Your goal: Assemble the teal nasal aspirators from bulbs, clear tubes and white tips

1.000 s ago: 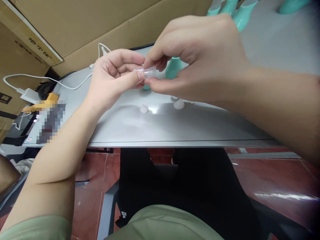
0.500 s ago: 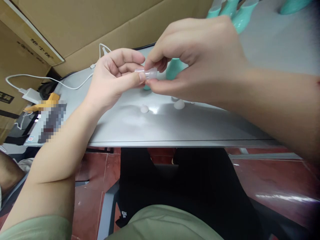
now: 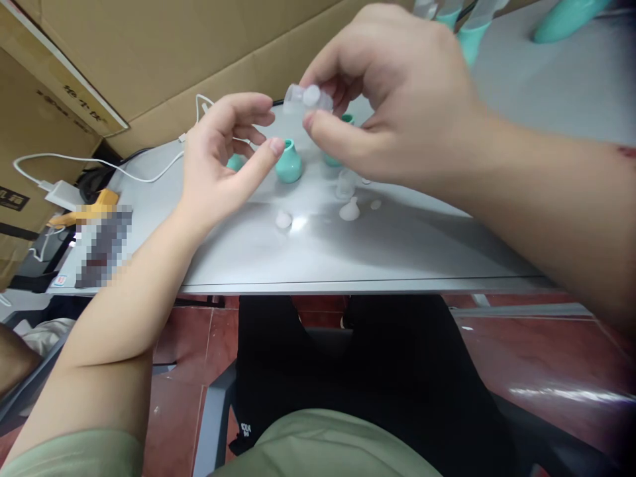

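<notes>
Bench work, partly done. The grey table (image 3: 248, 258) runs along a cardboard wall (image 3: 173, 53). Of the hands, the right hand (image 3: 397, 93) pinches a clear tube (image 3: 294, 99) between thumb and fingers above the table; the left hand (image 3: 218, 146) is half curled, thumb and fingers parted, holding nothing. At the far right, turquoise bulbs (image 3: 470, 45) bear clear tops (image 3: 487, 12) and appear further along; whether the bulb lying beyond them (image 3: 569, 20) has one cannot be told. Nearer, the middle bulb (image 3: 289, 164) stands upright with a bare neck, as does the one partly hidden below the right hand (image 3: 332, 159); another shows behind the left fingers, its neck covered. The tube is joined to no bulb. Parts left loose, in descending size: a clear cup (image 3: 345, 185), a white cone (image 3: 350, 211), a white dome (image 3: 283, 220) and, smallest, a white disc (image 3: 376, 205), apparently all yet unused.
</notes>
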Tool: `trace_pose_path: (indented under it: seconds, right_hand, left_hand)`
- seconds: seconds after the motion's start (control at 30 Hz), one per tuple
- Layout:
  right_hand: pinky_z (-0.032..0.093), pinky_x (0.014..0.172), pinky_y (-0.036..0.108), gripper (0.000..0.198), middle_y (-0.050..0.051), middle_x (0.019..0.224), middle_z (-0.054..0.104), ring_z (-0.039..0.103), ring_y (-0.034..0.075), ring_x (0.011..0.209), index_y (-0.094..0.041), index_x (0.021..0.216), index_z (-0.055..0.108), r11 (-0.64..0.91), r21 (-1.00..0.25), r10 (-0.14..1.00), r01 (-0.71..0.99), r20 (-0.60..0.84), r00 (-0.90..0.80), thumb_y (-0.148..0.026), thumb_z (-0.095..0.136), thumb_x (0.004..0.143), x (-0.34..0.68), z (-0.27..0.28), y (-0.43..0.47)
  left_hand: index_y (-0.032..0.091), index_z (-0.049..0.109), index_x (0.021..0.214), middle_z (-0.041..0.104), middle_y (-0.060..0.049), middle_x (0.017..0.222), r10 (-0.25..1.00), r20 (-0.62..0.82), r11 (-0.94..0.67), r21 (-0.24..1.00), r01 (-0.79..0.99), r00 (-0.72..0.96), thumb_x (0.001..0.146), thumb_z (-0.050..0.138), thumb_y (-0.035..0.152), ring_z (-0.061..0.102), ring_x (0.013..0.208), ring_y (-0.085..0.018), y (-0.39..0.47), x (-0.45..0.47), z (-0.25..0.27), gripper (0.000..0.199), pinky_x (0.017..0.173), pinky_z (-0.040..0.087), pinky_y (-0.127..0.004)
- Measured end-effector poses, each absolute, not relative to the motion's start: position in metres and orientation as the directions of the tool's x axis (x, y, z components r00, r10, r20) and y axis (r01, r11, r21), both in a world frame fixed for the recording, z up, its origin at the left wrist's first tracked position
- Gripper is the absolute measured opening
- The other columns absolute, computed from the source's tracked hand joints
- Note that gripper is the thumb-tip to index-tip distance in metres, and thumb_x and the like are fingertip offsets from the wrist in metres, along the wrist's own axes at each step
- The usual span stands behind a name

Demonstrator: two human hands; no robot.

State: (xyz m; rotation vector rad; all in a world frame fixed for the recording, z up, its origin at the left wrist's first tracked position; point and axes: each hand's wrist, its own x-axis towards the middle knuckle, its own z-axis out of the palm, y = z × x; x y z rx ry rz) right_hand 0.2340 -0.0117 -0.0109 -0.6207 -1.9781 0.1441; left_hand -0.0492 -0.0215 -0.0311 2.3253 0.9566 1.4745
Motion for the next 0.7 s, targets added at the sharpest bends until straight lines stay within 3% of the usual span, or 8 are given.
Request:
trace_pose_path:
  seconds: [0.1,0.17,0.3,0.43,0.6,0.7]
  right_hand:
    - [0.066,0.099,0.032,0.033,-0.002,0.109,0.077,0.070,0.017,0.096,-0.025,0.108,0.079,0.828,-0.489,0.554,0.276,0.791,-0.259,0.003,0.074,0.092,0.229,-0.011,-0.008]
    - [0.059,0.087,0.030,0.032,-0.003,0.103,0.076,0.064,0.016,0.090,-0.027,0.100,0.074,0.800,-0.564,0.600,0.205,0.762,-0.244,0.003,0.077,0.088,0.225,-0.012,-0.008]
    - [0.049,0.079,0.031,0.040,-0.003,0.096,0.072,0.061,0.017,0.086,-0.029,0.096,0.070,0.791,-0.605,0.606,0.086,0.759,-0.239,0.007,0.078,0.079,0.219,-0.013,-0.008]
    - [0.041,0.075,0.030,0.047,-0.004,0.097,0.071,0.056,0.013,0.082,-0.024,0.103,0.075,0.795,-0.606,0.594,0.013,0.774,-0.220,0.014,0.068,0.076,0.217,-0.015,-0.003]
    - [0.048,0.077,0.025,0.060,-0.006,0.093,0.065,0.055,0.013,0.084,-0.028,0.122,0.091,0.828,-0.556,0.551,0.064,0.790,-0.269,0.010,0.070,0.080,0.218,-0.016,0.001]
    - [0.044,0.067,0.022,0.048,-0.007,0.086,0.065,0.055,0.011,0.077,-0.026,0.111,0.088,0.813,-0.582,0.562,0.010,0.782,-0.269,0.009,0.070,0.083,0.217,-0.015,0.000]
  left_hand:
    - [0.036,0.080,0.156,0.083,-0.015,0.157,0.647,0.683,-0.728,0.422,0.540,0.339,0.107,0.092,0.082,0.083,0.151,-0.041,-0.015,-0.056,-0.035,0.067,0.124,0.076,-0.057]
    - [0.032,0.081,0.160,0.083,-0.016,0.162,0.646,0.662,-0.729,0.388,0.564,0.379,0.109,0.093,0.068,0.084,0.151,-0.040,-0.014,-0.058,-0.037,0.064,0.128,0.075,-0.055]
    - [0.024,0.089,0.156,0.091,-0.016,0.148,0.684,0.582,-0.712,0.403,0.575,0.439,0.109,0.088,0.043,0.091,0.129,-0.034,-0.015,-0.057,-0.040,0.051,0.108,0.081,-0.046]
    - [0.023,0.090,0.141,0.092,-0.014,0.128,0.733,0.536,-0.675,0.490,0.552,0.419,0.105,0.089,0.031,0.090,0.112,-0.028,-0.014,-0.053,-0.040,0.038,0.092,0.079,-0.038]
    - [0.027,0.084,0.125,0.089,-0.009,0.123,0.767,0.498,-0.641,0.590,0.491,0.404,0.106,0.091,0.030,0.088,0.108,-0.025,-0.009,-0.047,-0.045,0.021,0.089,0.076,-0.035]
    - [0.026,0.088,0.129,0.091,-0.010,0.126,0.776,0.486,-0.631,0.607,0.483,0.402,0.106,0.094,0.033,0.090,0.111,-0.026,-0.009,-0.045,-0.048,0.025,0.093,0.078,-0.039]
